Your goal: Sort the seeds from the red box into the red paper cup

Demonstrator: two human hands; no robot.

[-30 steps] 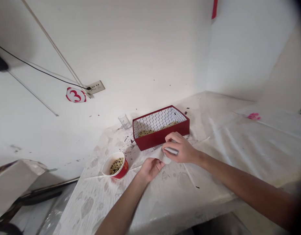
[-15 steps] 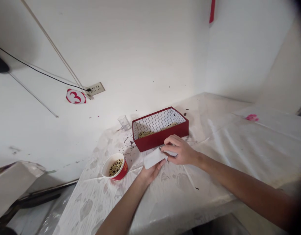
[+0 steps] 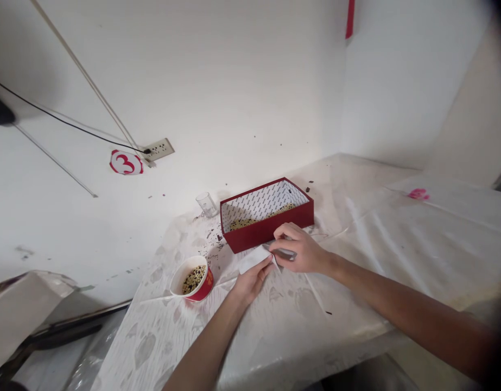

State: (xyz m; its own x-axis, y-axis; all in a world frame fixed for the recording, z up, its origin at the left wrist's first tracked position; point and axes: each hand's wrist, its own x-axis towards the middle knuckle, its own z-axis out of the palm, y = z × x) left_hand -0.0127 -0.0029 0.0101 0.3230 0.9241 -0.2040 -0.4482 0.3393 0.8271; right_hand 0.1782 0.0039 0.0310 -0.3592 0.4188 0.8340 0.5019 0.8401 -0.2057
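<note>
My left hand [image 3: 247,281] pinches the near edge of a small white paper [image 3: 255,258] lying on the table in front of a red box [image 3: 267,229]. My right hand [image 3: 298,251] is closed round a thin grey metal tool [image 3: 283,252], whose tip rests at the paper's right edge. The red box has a patterned white lining and a layer of yellowish grains along its near inside wall. To the left, a red paper cup [image 3: 193,278] holds mixed dark and pale grains.
A small clear glass [image 3: 206,204] stands behind the box by the wall. Dark specks lie scattered on the white leaf-patterned tablecloth [image 3: 356,260]. A wall socket [image 3: 158,146] with a black cable and a red "3" sticker [image 3: 126,162] are on the wall. A pink scrap [image 3: 420,193] lies far right.
The paper was lifted and tilted between both hands, and now lies flatter on the table. My left hand shifted slightly up toward it; my right hand's tool now shows clearly.
</note>
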